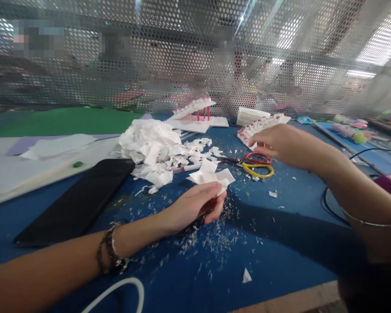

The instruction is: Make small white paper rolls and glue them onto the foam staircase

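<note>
My left hand (pixel 200 202) pinches a white folded paper piece (pixel 208 174) between thumb and fingers, its flaps spreading out like petals. Beyond and to the right, my right hand (pixel 275 141) reaches over a white board strip (pixel 247 130) edged with small red bits. Its thumb and fingers are a little apart, and I see nothing held; whether they touch the strip I cannot tell. Just below that hand lie scissors (pixel 256 164) with one red and one yellow handle loop. A pen-like stick (pixel 187 168) rests beside the paper piece.
A heap of torn white paper (pixel 150 143) sits left of centre. In front of it is a black flat slab (pixel 81 200). At the back are a propped white model (pixel 198 108), a white block (pixel 250 115) and a perforated metal screen (pixel 182 65). Paper crumbs litter the blue table (pixel 280 234).
</note>
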### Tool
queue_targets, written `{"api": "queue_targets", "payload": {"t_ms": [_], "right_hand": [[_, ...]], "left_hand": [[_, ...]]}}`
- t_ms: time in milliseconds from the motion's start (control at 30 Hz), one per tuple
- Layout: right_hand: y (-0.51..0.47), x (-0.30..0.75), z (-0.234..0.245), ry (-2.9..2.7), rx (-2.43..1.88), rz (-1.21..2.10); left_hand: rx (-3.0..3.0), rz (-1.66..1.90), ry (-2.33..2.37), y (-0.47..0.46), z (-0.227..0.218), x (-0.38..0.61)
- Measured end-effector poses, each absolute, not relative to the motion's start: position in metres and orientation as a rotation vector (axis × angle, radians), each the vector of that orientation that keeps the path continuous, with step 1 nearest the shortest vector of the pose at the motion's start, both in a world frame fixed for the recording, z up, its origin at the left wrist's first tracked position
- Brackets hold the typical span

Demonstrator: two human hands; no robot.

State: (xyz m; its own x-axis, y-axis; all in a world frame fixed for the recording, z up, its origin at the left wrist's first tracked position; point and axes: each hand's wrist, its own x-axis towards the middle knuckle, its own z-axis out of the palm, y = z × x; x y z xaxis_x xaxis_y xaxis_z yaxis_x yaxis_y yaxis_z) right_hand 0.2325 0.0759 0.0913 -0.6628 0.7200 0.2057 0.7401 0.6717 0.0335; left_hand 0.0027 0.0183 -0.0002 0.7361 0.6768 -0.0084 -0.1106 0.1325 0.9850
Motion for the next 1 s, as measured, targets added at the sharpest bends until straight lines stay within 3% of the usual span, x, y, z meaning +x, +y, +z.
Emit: {"api": "queue_targets", "payload": {"t_ms": [100, 333, 633, 833, 1000], "right_hand": [[0.088, 0.231, 0.074, -2.984, -1.477, -0.231], [0.089, 0.212, 0.038, -2.928, -1.710, -0.284], [0.090, 0.214, 0.045, -2.800, -1.575, -0.215], [0.064, 0.222, 0.054, -2.561, -1.583, -0.236], [0.033, 0.236, 0.047, -2.482, -1.497, 0.085]], "left_hand": [[1.388, 0.620, 0.566, 0.018, -0.001, 0.003], [1.476, 0.667, 0.626, 0.017, -0.004, 0.005], [1.639, 0.862, 0.625, 0.008, 0.000, 0.005], [1.569, 0.809, 0.571, 0.009, -0.002, 0.004], [1.500, 0.811, 0.565, 0.011, 0.000, 0.005]]}}
